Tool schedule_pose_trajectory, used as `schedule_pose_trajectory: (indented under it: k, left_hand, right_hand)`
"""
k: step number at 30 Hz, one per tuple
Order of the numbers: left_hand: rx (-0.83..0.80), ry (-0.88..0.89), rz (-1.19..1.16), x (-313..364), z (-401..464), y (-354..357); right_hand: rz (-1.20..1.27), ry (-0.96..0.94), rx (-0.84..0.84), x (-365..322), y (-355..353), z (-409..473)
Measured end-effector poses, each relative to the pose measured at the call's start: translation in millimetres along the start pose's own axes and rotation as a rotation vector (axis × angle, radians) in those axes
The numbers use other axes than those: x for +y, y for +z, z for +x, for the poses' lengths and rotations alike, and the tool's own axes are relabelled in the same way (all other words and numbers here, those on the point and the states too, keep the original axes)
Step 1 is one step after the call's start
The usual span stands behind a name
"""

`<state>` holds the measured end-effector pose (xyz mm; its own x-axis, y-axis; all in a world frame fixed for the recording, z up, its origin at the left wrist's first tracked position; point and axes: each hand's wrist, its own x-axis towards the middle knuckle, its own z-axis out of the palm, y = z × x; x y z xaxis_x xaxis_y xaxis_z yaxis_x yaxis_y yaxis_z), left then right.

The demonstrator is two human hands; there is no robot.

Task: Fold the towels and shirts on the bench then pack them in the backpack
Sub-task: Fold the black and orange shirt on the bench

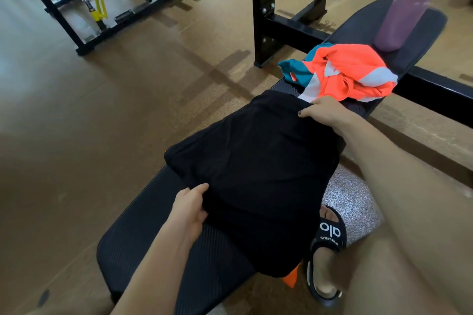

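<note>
Black shirt (256, 174) lies spread over the middle of the padded black table (143, 222), partly folded into a rough rectangle; near edge hangs over the table's right side, above a foot in a black slide sandal (326, 250) w/ white lettering. Small orange bit of fabric (290, 280) pokes out below the shirt's lower corner.

Left hand (189, 208) grips the shirt's near-left edge, thumb on top, fingers curled under the cloth. Right hand (325, 112) holds the far-right corner, fingers bent over the fabric, dark nail polish visible on thumb.

Just beyond the right hand, touching the shirt's far edge: crumpled orange, teal and white shirt (343, 74) in a heap on the table. Further along the table, a purple rolled-up item (404, 13) stands upright, well apart from the black shirt; can't tell if it's a towel or a bag.

Black steel rack frame (263, 7) stands on the brown floor (76, 135) left of the table's far end. More gym equipment w/ yellow parts (98, 7) at top left. Speckled grey mat (350, 202) under the sandal.
</note>
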<state>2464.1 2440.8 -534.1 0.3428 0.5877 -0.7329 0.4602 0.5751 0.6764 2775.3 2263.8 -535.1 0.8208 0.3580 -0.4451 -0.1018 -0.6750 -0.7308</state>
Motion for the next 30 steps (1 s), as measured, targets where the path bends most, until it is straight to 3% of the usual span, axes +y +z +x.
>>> schedule_pose_trajectory:
  k: [8, 14, 21, 25, 28, 30]
  left_hand:
    - [0.023, 0.140, -0.092, 37, -44, -26]
    - [0.092, 0.285, -0.097, 97, -79, -51]
    - [0.169, 0.564, -0.133, 164, -123, -111]
    - [0.179, 0.677, -0.042, 132, -133, -133]
    - [0.132, 0.637, -0.020, 58, -118, -133]
    - [0.113, 0.502, 0.012, -8, -98, -135]
  right_hand:
    - [0.118, 0.046, -0.057, -44, -21, -41]
    - [0.131, -0.175, -0.091, -123, -29, -70]
    - [0.399, -0.296, -0.149, -200, -18, -96]
    - [0.371, -0.334, -0.189, -171, -10, -96]
    - [0.061, -0.336, -0.164, -110, 7, -104]
    - [-0.172, -0.283, -0.124, -53, 25, -112]
